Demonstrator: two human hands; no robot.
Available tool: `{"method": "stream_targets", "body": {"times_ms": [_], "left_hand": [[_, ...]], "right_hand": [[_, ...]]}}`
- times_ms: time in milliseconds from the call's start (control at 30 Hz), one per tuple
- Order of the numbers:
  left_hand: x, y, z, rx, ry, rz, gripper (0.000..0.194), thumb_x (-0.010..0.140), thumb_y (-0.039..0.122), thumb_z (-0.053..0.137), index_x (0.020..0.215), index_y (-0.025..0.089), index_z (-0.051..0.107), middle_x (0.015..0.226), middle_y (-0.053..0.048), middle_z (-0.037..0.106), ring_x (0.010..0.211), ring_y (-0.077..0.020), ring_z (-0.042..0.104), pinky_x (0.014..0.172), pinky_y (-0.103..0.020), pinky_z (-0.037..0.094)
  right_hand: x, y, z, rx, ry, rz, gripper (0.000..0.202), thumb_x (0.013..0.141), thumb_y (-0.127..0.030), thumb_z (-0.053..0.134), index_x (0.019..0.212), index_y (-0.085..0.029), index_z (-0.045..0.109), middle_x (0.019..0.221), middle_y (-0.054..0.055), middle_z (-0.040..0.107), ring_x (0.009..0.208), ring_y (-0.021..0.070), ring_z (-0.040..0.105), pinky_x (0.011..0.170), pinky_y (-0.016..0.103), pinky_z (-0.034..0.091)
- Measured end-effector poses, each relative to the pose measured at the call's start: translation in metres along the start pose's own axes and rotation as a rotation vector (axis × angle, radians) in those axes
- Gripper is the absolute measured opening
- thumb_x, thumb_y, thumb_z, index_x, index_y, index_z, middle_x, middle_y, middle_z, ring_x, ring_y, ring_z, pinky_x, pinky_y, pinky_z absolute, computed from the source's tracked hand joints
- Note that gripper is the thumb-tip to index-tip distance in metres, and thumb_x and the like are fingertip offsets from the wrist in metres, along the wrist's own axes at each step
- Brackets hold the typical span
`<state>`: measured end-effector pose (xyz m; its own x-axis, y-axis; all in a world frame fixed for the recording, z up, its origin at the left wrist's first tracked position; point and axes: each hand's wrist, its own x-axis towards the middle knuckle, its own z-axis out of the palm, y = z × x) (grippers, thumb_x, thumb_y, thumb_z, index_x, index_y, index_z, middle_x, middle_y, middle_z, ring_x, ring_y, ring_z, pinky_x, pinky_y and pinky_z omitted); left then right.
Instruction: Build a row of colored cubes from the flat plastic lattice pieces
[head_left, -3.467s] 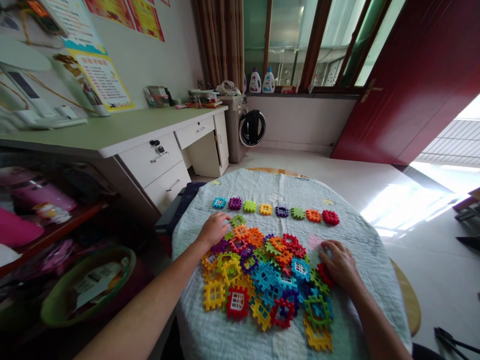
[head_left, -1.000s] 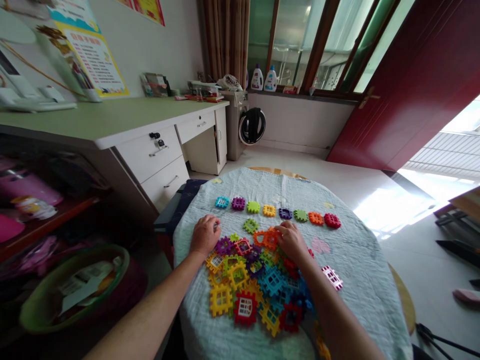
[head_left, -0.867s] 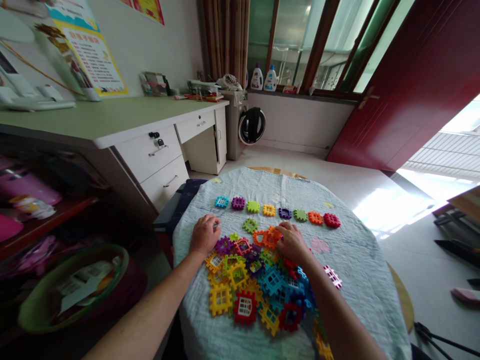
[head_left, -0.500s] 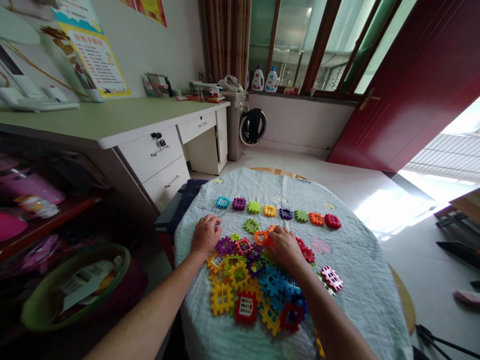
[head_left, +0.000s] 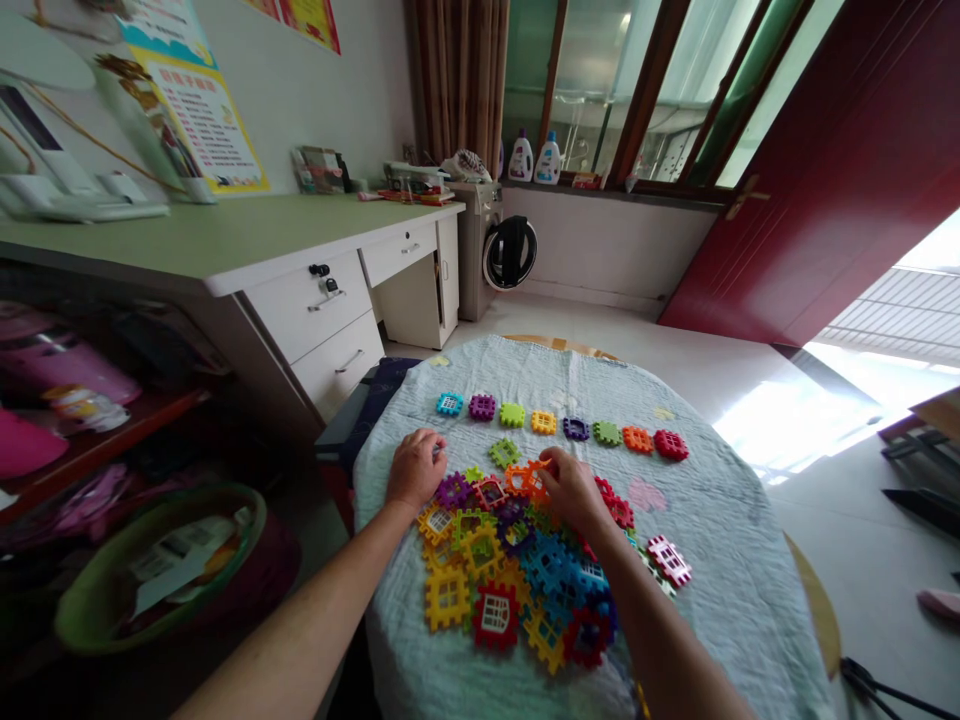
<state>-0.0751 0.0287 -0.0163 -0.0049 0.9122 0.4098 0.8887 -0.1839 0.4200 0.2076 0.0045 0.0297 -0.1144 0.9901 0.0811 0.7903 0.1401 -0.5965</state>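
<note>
My right hand (head_left: 574,487) reaches over the pile, its thumb and fingers closed on the edge of an orange window-shaped building block (head_left: 537,482). My left hand (head_left: 417,468) rests on the cloth at the pile's left, fingers curled; a small greyish bit shows at the fingertips, too small to name. Beside it lies a purple block (head_left: 453,490). The heap of interlocking plastic blocks includes a yellow one (head_left: 447,598), a red one with a white window (head_left: 496,615) and a blue one (head_left: 546,562). A single green block (head_left: 504,453) lies just beyond the heap.
Past the hands, a row of several blocks runs from a light blue one (head_left: 450,403) to a red one (head_left: 671,445). A pink block (head_left: 669,560) lies right of my forearm. A pale cloth (head_left: 735,590) covers the round table; a desk (head_left: 300,230) stands at left.
My right hand has shifted slightly, uncovering more of the orange block at its fingertips. My left hand stays in place. The view has shifted a little.
</note>
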Motion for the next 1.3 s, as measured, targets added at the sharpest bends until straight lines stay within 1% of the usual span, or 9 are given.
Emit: {"method": "stream_targets", "body": {"times_ms": [133, 300, 433, 567, 700, 800, 967, 1100, 1300], "left_hand": [[0.0, 0.001, 0.0, 0.004, -0.005, 0.003, 0.013, 0.077, 0.013, 0.052, 0.082, 0.021, 0.06, 0.095, -0.007, 0.065, 0.096, -0.0249, 0.059, 0.091, -0.038, 0.047], [0.0, 0.001, 0.0, 0.003, -0.005, 0.0, 0.012, 0.077, 0.013, 0.052, 0.082, 0.021, 0.06, 0.096, -0.007, 0.065, 0.096, -0.0245, 0.059, 0.093, -0.037, 0.046], [0.0, 0.0, 0.001, -0.004, -0.005, 0.0, 0.013, 0.077, 0.013, 0.052, 0.083, 0.021, 0.061, 0.097, -0.007, 0.065, 0.096, -0.0246, 0.059, 0.093, -0.037, 0.046], [-0.001, -0.002, 0.002, -0.003, -0.002, 0.008, 0.013, 0.078, 0.014, 0.052, 0.084, 0.02, 0.061, 0.096, -0.007, 0.065, 0.096, -0.0245, 0.059, 0.092, -0.037, 0.046], [-0.001, -0.001, 0.002, -0.001, 0.008, 0.005, 0.013, 0.076, 0.013, 0.052, 0.082, 0.02, 0.06, 0.095, -0.007, 0.065, 0.096, -0.0242, 0.059, 0.092, -0.037, 0.046], [-0.001, 0.0, 0.001, 0.002, 0.012, 0.003, 0.013, 0.076, 0.012, 0.052, 0.083, 0.02, 0.06, 0.095, -0.007, 0.065, 0.096, -0.0242, 0.059, 0.091, -0.037, 0.046], [-0.001, 0.0, 0.001, 0.008, 0.017, 0.001, 0.013, 0.076, 0.012, 0.052, 0.082, 0.021, 0.059, 0.095, -0.007, 0.065, 0.095, -0.0241, 0.059, 0.091, -0.037, 0.046], [-0.001, -0.001, 0.002, 0.01, 0.016, 0.01, 0.012, 0.076, 0.013, 0.052, 0.082, 0.021, 0.059, 0.095, -0.007, 0.065, 0.095, -0.0241, 0.059, 0.091, -0.037, 0.046], [-0.001, -0.002, 0.003, 0.009, 0.026, 0.011, 0.012, 0.077, 0.014, 0.052, 0.083, 0.021, 0.06, 0.096, -0.007, 0.066, 0.095, -0.0245, 0.06, 0.091, -0.037, 0.047]], "right_hand": [[-0.003, -0.002, 0.001, -0.235, -0.03, -0.069, 0.023, 0.084, -0.035, 0.058, 0.1, -0.022, 0.067, 0.1, 0.008, 0.067, 0.098, 0.0233, 0.056, 0.085, 0.033, 0.038], [-0.008, -0.01, 0.001, -0.365, -0.113, -0.068, 0.038, 0.074, -0.044, 0.07, 0.105, -0.022, 0.067, 0.114, 0.011, 0.061, 0.104, 0.0278, 0.05, 0.086, 0.037, 0.036], [-0.006, -0.008, 0.003, -0.362, -0.121, -0.078, 0.036, 0.071, -0.041, 0.072, 0.101, -0.021, 0.067, 0.108, 0.01, 0.061, 0.101, 0.0259, 0.05, 0.085, 0.035, 0.037], [0.007, 0.011, -0.009, -0.24, -0.002, -0.04, 0.038, 0.072, -0.042, 0.069, 0.102, -0.019, 0.066, 0.1, 0.008, 0.063, 0.094, 0.0232, 0.052, 0.084, 0.035, 0.038], [0.023, 0.03, -0.028, -0.21, 0.153, 0.058, 0.045, 0.074, -0.04, 0.065, 0.112, -0.016, 0.064, 0.105, 0.011, 0.063, 0.096, 0.024, 0.054, 0.086, 0.036, 0.04], [0.028, 0.033, -0.029, -0.29, 0.068, 0.097, 0.048, 0.073, -0.042, 0.065, 0.114, -0.017, 0.065, 0.106, 0.011, 0.063, 0.098, 0.0253, 0.054, 0.086, 0.035, 0.039], [0.024, 0.022, -0.011, -0.427, -0.132, 0.109, 0.039, 0.076, -0.048, 0.062, 0.1, -0.018, 0.067, 0.105, 0.012, 0.062, 0.1, 0.0265, 0.054, 0.085, 0.035, 0.039], [0.025, 0.016, -0.007, -0.477, -0.161, 0.117, 0.039, 0.079, -0.05, 0.059, 0.096, -0.016, 0.066, 0.107, 0.014, 0.061, 0.1, 0.0274, 0.055, 0.084, 0.036, 0.039], [0.032, 0.017, -0.011, -0.494, -0.211, 0.118, 0.04, 0.073, -0.047, 0.067, 0.098, -0.017, 0.067, 0.11, 0.014, 0.062, 0.102, 0.0268, 0.055, 0.084, 0.034, 0.04]]}}
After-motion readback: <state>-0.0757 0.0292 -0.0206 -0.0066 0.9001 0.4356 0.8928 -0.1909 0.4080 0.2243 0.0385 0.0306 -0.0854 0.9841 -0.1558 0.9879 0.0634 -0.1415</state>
